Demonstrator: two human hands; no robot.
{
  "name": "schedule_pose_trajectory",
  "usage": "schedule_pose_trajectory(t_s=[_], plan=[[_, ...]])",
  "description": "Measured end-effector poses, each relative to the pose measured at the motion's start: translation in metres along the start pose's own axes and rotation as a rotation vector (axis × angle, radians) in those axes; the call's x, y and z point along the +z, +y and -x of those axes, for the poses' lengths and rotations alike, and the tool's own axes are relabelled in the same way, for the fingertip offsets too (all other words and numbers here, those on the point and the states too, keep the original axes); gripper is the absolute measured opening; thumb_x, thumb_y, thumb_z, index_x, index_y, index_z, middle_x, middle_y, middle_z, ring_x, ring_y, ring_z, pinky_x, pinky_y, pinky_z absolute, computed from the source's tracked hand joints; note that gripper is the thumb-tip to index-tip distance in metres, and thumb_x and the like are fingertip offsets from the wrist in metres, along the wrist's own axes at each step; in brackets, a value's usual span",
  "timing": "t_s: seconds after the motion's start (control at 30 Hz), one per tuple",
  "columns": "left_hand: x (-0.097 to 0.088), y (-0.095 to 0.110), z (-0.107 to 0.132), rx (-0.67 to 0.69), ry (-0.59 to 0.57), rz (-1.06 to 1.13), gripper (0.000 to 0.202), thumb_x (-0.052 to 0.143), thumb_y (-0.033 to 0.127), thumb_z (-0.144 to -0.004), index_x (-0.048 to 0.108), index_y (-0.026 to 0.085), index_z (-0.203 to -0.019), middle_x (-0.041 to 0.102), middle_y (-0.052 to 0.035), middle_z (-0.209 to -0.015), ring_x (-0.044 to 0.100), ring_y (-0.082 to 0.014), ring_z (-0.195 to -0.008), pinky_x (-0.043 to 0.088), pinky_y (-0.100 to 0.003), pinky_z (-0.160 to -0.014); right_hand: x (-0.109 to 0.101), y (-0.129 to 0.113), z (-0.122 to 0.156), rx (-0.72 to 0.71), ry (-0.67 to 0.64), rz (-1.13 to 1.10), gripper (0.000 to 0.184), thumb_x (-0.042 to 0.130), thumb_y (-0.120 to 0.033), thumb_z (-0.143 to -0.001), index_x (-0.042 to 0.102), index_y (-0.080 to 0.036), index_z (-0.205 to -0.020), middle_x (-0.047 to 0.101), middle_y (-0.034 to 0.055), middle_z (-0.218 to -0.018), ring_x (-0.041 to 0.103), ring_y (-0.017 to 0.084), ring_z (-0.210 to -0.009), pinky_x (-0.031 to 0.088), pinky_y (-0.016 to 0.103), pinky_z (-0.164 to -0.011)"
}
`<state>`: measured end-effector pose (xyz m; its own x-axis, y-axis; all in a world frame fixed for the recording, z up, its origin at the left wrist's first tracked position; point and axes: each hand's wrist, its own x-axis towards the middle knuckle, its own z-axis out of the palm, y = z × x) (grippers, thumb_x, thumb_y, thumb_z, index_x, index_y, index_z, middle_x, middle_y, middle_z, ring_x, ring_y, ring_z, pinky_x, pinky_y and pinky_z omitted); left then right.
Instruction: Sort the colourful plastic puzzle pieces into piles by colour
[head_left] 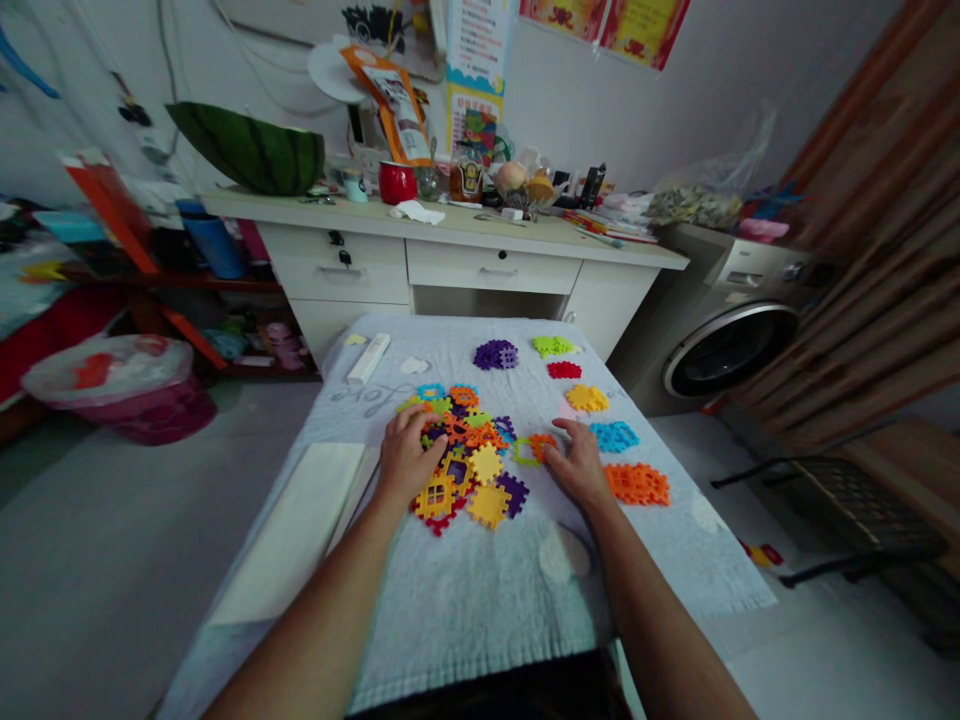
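A mixed pile of toothed plastic building tiles in yellow, orange, purple, red, green and blue lies mid-table, with an orange tile (484, 436) and a yellow tile (489, 506) among them. My left hand (407, 452) rests on the pile's left side, thumb and fingers apart; its fingertips are partly hidden among the tiles. To the right of the pile, my right hand (579, 462) has its thumb and index finger apart. Its thumb is at the edge of a small orange tile (541, 446), which overlaps a green square frame tile (523, 453). Whether it grips that tile is unclear.
Sorted heaps line the right and far side: purple (495, 354), green (553, 346), red (564, 370), yellow (587, 398), blue (614, 436), orange (637, 484). A white box (307, 520) lies left on the cloth-covered table (480, 610). Beyond stands a cluttered desk (480, 235).
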<state>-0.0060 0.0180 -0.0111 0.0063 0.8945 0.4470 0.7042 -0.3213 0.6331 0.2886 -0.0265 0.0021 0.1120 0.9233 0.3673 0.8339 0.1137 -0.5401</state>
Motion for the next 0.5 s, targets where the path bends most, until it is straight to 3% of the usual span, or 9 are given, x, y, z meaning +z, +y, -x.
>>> schedule_pose_trajectory(t_s=[0.17,0.5], plan=[[-0.0004,0.0002,-0.0005,-0.010,-0.002,0.005,0.023,0.059,0.032,-0.078,0.064,0.024,-0.099,0.056,-0.0071,-0.121,0.051,-0.0279,-0.120,0.040,-0.047,-0.106,-0.0008,-0.0011,0.0055,0.005,-0.107,0.100,0.054,0.066,-0.037,-0.075,0.056,-0.019,-0.125,0.061,0.0122,-0.118,0.054,0.030,-0.113,0.039,0.047,-0.101],[0.0007,-0.0018,-0.0009,0.004,-0.003,-0.007,0.023,0.059,0.033,-0.078,0.064,0.023,-0.099,0.056,-0.0081,-0.120,0.051,-0.0278,-0.120,0.039,-0.047,-0.106,-0.0037,-0.0089,0.0079,0.005,-0.082,0.008,0.045,0.062,-0.035,-0.079,0.058,-0.016,-0.120,0.062,0.0136,-0.116,0.057,0.027,-0.107,0.045,0.044,-0.097]])
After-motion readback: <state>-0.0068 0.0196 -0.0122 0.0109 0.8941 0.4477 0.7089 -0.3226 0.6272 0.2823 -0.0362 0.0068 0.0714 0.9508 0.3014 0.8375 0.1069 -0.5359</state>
